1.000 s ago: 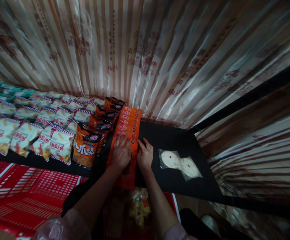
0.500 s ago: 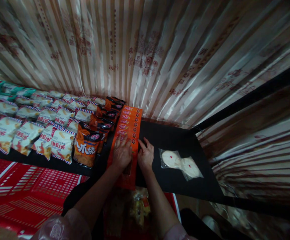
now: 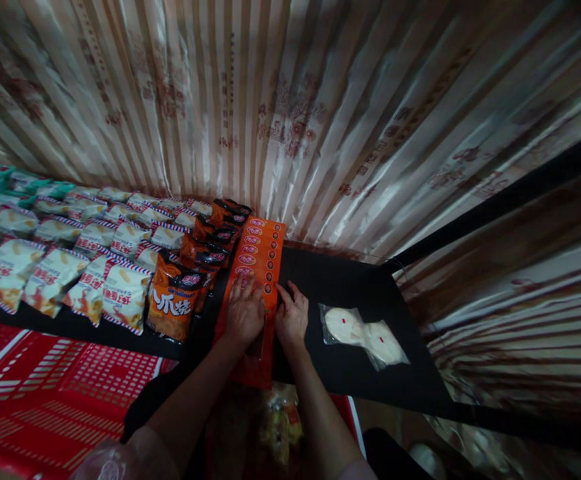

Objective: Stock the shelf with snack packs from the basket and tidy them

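A row of overlapping orange snack packets (image 3: 257, 247) runs front to back on the black shelf (image 3: 315, 280). My left hand (image 3: 245, 313) rests flat on top of the front packets, its fingers stretched forward. Against their right edge stands my right hand (image 3: 291, 317), with thumb and fingers apart and fingertips touching the side of the row. Neither hand grips anything. To the right lie two clear-wrapped round white discs (image 3: 344, 325), each with a small red mark. Black-and-orange chip bags (image 3: 173, 300) stand just left of the row.
Several rows of white snack bags (image 3: 125, 293) fill the shelf's left side, with green bags (image 3: 25, 180) behind. Red baskets (image 3: 70, 387) sit below; one under my arms holds yellow packaged food (image 3: 280, 427). A patterned curtain (image 3: 290, 100) hangs behind, and a dark bar (image 3: 500, 193) slants at right.
The view has shifted slightly, so the shelf appears a little lower. Both hands stay at the orange packets with almost no change in pose.
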A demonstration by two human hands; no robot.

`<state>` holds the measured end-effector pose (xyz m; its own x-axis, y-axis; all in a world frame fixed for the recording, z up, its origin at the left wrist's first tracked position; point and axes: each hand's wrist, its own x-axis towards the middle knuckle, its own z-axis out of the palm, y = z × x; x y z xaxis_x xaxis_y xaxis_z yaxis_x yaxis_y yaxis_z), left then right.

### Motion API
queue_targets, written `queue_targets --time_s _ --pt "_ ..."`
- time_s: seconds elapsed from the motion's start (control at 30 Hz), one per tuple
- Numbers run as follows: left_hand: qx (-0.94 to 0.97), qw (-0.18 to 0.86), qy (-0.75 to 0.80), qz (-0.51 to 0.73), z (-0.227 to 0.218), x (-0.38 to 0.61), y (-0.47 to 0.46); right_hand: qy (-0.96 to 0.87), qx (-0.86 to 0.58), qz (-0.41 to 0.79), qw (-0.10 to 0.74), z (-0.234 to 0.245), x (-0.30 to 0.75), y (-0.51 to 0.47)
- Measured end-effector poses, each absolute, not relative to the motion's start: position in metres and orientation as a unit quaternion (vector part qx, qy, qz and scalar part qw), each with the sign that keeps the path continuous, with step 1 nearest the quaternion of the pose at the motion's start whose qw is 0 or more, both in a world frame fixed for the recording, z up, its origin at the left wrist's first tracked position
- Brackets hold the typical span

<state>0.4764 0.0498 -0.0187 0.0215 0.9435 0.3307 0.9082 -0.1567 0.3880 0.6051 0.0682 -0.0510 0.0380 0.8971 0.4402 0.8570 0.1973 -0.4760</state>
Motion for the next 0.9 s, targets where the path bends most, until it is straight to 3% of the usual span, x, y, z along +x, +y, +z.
queue_targets --time_s 0.9 --pt "0.692 0.011 0.651 0.311 -0.0230 0.4735 0.0582 -0.693 -0.626 0.046 0.355 -0.0519 0.6082 0.0699"
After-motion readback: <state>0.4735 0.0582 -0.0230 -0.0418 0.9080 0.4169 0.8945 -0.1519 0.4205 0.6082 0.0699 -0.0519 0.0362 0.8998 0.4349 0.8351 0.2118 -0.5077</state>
